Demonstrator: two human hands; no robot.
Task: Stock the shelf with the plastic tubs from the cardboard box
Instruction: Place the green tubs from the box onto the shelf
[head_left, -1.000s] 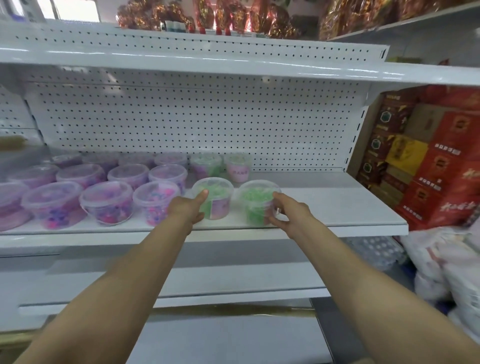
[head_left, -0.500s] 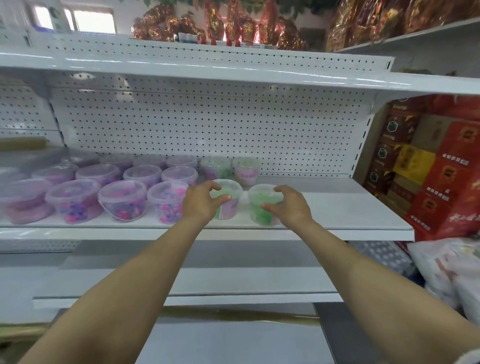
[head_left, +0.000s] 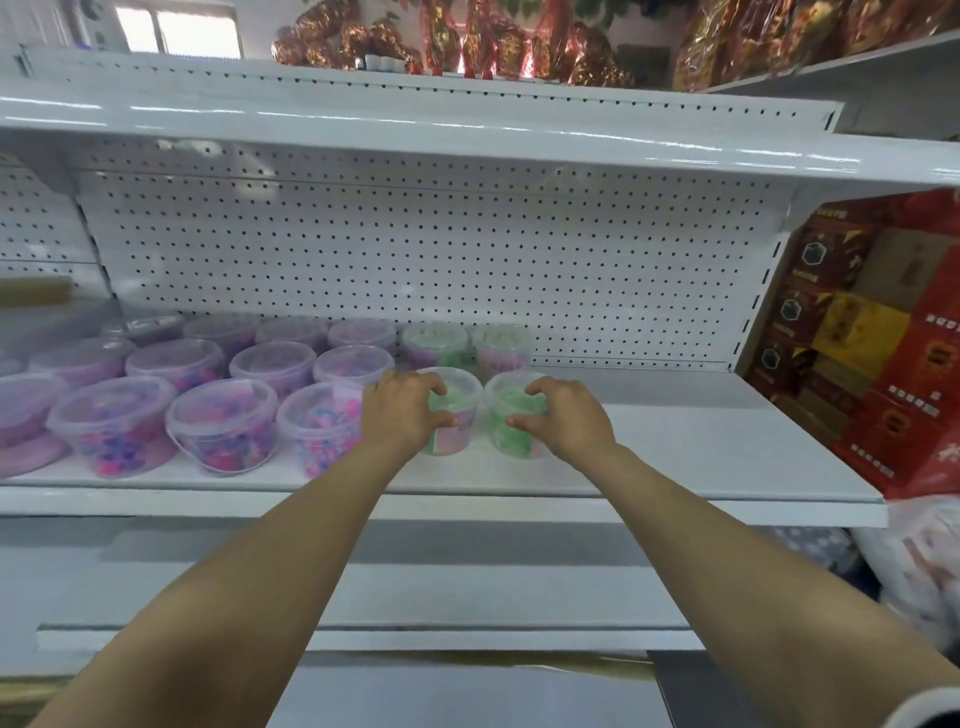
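Note:
Two clear plastic tubs with green contents stand side by side on the white shelf (head_left: 675, 457). My left hand (head_left: 402, 410) is wrapped around the left green tub (head_left: 460, 410), fingers over its lid and thumb on its side. My right hand (head_left: 566, 421) grips the right green tub (head_left: 506, 415) the same way. Left of them stand several tubs with pink and purple contents (head_left: 221, 426), in rows reaching back to the pegboard. Two more tubs (head_left: 467, 343) stand behind the green ones. The cardboard box is out of view.
The shelf's right half is bare up to its end post (head_left: 758, 312). Red and yellow cartons (head_left: 883, 338) are stacked to the right. Another shelf (head_left: 467, 135) hangs overhead. A lower shelf (head_left: 363, 603) juts out below. White bags (head_left: 924, 561) lie at lower right.
Both hands went from touching the sides of the green tubs to closing over them, fingers on the lids. The tubs sit slightly further back on the shelf.

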